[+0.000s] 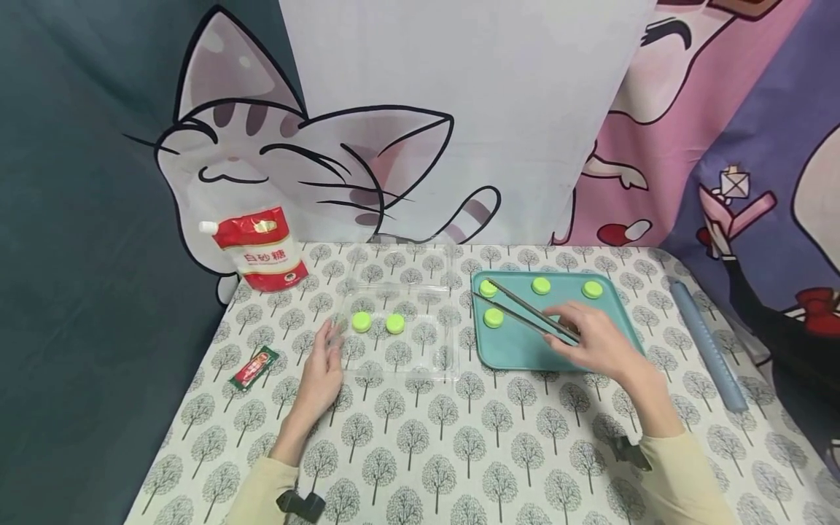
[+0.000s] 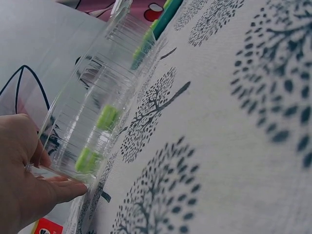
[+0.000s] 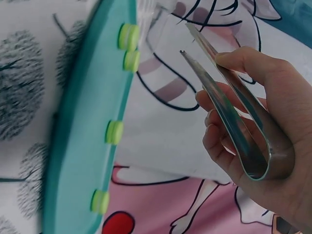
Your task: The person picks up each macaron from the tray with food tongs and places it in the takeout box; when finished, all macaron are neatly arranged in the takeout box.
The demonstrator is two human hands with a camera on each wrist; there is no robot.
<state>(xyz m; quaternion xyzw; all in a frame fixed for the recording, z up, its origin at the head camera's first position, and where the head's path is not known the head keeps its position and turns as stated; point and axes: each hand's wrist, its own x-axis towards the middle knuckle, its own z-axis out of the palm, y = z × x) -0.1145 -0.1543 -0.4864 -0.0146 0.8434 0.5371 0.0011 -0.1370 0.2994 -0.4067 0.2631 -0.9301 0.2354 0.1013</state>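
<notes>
My left hand (image 1: 321,368) holds the left side wall of a clear plastic box (image 1: 400,368), thumb and fingers about its edge. Two bright green macarons (image 1: 362,321) sit in the box, whose lid (image 1: 400,266) lies folded back. In my right hand (image 1: 597,339) is a pair of metal tongs (image 3: 234,117), pinched with the tips apart and nothing between them. The tips hover over the left part of a teal tray (image 1: 545,357). On that tray rest several more green macarons (image 1: 541,285), one partly covered by the tongs in the head view.
A red and white sugar pouch (image 1: 262,251) with a white cap stands at the back left. Nearer lies a small green and red packet (image 1: 254,367). A grey-blue rod (image 1: 709,346) lies right of the tray. Printed curtains hang behind the tree-patterned tablecloth (image 1: 407,452).
</notes>
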